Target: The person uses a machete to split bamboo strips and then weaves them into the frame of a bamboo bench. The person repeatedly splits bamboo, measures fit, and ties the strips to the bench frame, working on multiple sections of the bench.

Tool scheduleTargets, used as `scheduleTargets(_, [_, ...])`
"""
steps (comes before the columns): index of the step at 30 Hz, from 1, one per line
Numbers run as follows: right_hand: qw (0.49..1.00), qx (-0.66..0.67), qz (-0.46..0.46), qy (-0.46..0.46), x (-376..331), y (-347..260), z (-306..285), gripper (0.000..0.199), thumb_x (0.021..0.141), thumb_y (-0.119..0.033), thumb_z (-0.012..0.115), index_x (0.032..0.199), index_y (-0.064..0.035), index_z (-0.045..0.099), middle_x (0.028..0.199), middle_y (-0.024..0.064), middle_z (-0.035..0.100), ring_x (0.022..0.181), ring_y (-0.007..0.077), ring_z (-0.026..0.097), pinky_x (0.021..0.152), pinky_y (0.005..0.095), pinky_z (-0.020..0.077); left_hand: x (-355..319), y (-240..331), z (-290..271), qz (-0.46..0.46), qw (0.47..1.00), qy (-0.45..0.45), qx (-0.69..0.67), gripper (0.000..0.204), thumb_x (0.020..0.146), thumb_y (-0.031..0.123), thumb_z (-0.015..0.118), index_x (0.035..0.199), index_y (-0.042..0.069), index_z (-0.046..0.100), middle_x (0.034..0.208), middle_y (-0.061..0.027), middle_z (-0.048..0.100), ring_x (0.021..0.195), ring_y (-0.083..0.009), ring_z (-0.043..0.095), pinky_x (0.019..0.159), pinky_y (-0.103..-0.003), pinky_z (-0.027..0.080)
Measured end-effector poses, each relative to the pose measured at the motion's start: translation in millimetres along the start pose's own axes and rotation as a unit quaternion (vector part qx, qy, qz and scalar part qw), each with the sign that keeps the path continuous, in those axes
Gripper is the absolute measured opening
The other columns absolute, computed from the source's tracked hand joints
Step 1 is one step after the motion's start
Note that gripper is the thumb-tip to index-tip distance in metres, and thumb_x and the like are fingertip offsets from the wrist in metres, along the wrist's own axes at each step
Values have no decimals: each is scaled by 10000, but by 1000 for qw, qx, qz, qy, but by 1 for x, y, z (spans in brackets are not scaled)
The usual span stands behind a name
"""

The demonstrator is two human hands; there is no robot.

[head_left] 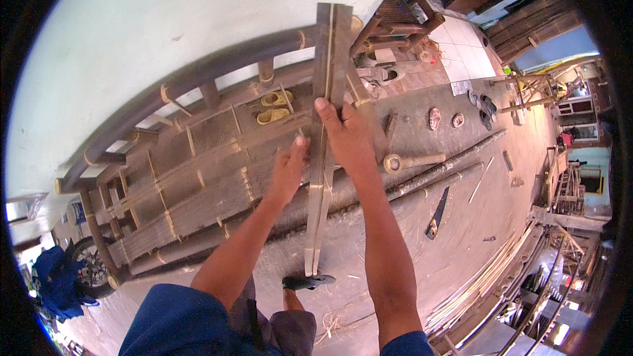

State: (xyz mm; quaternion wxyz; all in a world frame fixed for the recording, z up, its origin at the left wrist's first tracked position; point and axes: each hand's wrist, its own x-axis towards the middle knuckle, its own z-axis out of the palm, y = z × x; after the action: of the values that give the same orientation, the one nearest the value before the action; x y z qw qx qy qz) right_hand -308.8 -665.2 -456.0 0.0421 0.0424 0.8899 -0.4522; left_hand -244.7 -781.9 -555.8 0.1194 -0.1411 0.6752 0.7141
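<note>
Two split bamboo slats (324, 125) standing upright, foot on the ground by a sandalled foot (307, 282), top against the bamboo bench frame (198, 178). Right hand (348, 137) closed higher on them; left hand (288, 170) lower (fingers curled, apparently gripping the left edge).
</note>
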Motion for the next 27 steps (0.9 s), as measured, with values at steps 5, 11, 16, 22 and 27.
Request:
scheduleTargets(5, [994, -91, -63, 27, -6, 3, -14, 567, 954, -498, 614, 795, 46, 642, 653, 175, 612, 610, 299, 608, 595, 419, 473, 15, 16, 4, 137, 989, -40, -50, 534, 1025, 513, 491, 824, 34, 611, 715, 34, 504, 720, -102, 443, 657, -284, 390])
scheduleTargets(11, [974, 220, -55, -25, -24, 8, -13, 487, 989, -472, 584, 803, -23, 621, 626, 30, 602, 555, 132, 581, 522, 315, 449, 17, 21, 19, 156, 980, -9, -120, 528, 1023, 531, 482, 760, 84, 580, 658, 28, 497, 648, -73, 442, 615, -261, 389])
scheduleTargets(16, [922, 380, -32, -72, -23, 21, 4, 417, 1005, -448, 571, 825, -72, 550, 590, -24, 515, 489, 77, 480, 455, 253, 384, 17, 16, 23, 48, 976, -31, -210, 556, 1015, 577, 450, 701, 125, 526, 617, 43, 478, 558, -60, 429, 507, -245, 344])
scheduleTargets(22, [917, 391, -25, -73, -23, 43, 14, 439, 1020, -458, 531, 781, -93, 480, 589, -20, 463, 460, 75, 420, 412, 250, 333, -6, -10, 35, 47, 971, 50, -229, 596, 998, 622, 440, 704, 113, 537, 607, 44, 478, 525, -53, 413, 477, -233, 304])
scheduleTargets(27, [840, 522, 136, -62, -27, 61, -51, 387, 1026, -446, 512, 809, -127, 482, 620, -35, 470, 470, 74, 420, 385, 243, 321, -46, 15, -16, 70, 967, 124, -210, 586, 990, 639, 441, 719, 122, 487, 590, 52, 403, 515, -54, 365, 463, -233, 279])
